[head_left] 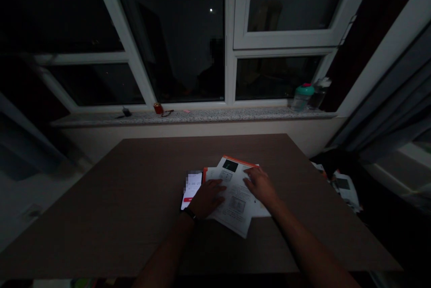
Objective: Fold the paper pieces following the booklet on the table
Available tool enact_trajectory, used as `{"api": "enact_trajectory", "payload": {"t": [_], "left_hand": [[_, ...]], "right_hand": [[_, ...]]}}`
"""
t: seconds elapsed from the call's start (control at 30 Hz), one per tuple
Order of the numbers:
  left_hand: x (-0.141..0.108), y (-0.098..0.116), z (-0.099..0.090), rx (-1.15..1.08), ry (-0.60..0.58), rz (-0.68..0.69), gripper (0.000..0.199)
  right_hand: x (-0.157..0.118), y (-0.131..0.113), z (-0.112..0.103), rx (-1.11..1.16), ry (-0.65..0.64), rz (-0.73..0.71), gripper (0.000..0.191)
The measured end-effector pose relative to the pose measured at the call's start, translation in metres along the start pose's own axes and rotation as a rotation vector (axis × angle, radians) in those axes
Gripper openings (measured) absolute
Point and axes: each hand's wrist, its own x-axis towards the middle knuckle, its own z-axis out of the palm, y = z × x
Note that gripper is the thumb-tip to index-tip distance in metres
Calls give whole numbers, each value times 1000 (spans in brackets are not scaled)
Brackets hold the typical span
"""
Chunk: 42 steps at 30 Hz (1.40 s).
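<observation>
A printed sheet of paper (232, 189) with an orange top edge and dark pictures lies tilted on the table, over at least one other sheet (264, 209) that shows at its sides. On its left part rests my left hand (208, 198), fingers spread and a dark band around the wrist. My right hand (260, 185) touches the upper right of the top sheet, its fingers stretched out and partly bent. Left of the papers a lit phone (192, 187) lies on the table, close to my left hand.
The brown table (134, 198) stands before a window with a stone sill (208, 115). On the sill are a teal-lidded bottle (303, 97), a clear bottle (319, 93), a small red object (158, 108) and a dark one (126, 111). More papers (346, 189) lie beyond the right edge.
</observation>
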Motion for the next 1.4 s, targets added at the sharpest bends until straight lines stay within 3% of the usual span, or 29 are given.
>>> {"api": "enact_trajectory", "payload": {"t": [0.13,0.37,0.7,0.87,1.07,1.4], "left_hand": [[2,8,-3,39,39,-15,30],[5,20,-15,3,-7,53,18],[1,5,1,8,13,-5,41],[1,5,0,9,15,-12,38],[3,9,-5,10,22,-26,37],[23,10,-5,86,-47,-53,38]], "right_hand": [[-2,6,-1,4,9,36,32],[0,15,14,50,-67,-60,44],[-2,13,11,129,-60,-75,44],[0,18,7,116,-17,-31,42],[-1,24,6,133,-23,-79,42],[-1,15,-1,117,-67,-62,40]]}}
